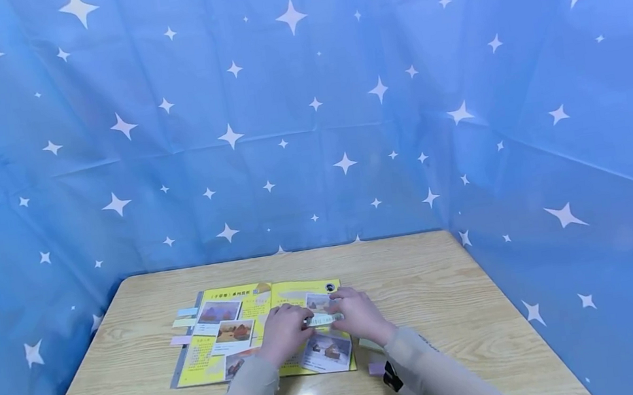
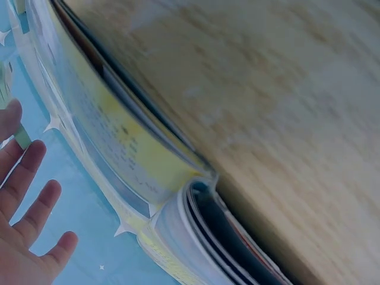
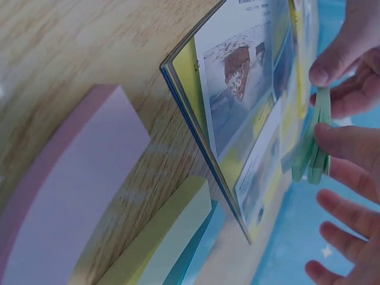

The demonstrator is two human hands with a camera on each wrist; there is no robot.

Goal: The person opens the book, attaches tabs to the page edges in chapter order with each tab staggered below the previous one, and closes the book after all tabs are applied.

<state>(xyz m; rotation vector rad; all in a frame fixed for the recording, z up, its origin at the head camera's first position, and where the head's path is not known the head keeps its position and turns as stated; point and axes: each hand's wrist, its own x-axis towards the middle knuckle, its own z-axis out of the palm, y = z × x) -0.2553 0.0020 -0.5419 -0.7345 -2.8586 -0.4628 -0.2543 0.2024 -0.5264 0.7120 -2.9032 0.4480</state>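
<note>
A pad of pale green sticky notes (image 1: 324,320) is held between my two hands above the right page of an open magazine (image 1: 219,367). My left hand (image 1: 284,333) pinches one end of the pad between thumb and fingers. At the other end my right hand (image 1: 359,314) grips it, and in the right wrist view the green pad (image 3: 310,157) looks fanned into layers at the right thumb. Three fingers of the right hand (image 3: 353,219) spread away from the pad. In the left wrist view the left hand (image 2: 27,219) shows a green edge at its fingertips.
Sticky tabs in blue (image 1: 187,312), pale yellow (image 1: 183,322) and purple (image 1: 180,340) stick out from the magazine's left edge. Right of it lie a purple pad (image 3: 89,172), a yellow-green pad (image 3: 172,237) and a blue pad (image 3: 199,243). A starry blue curtain (image 1: 288,161) borders the table.
</note>
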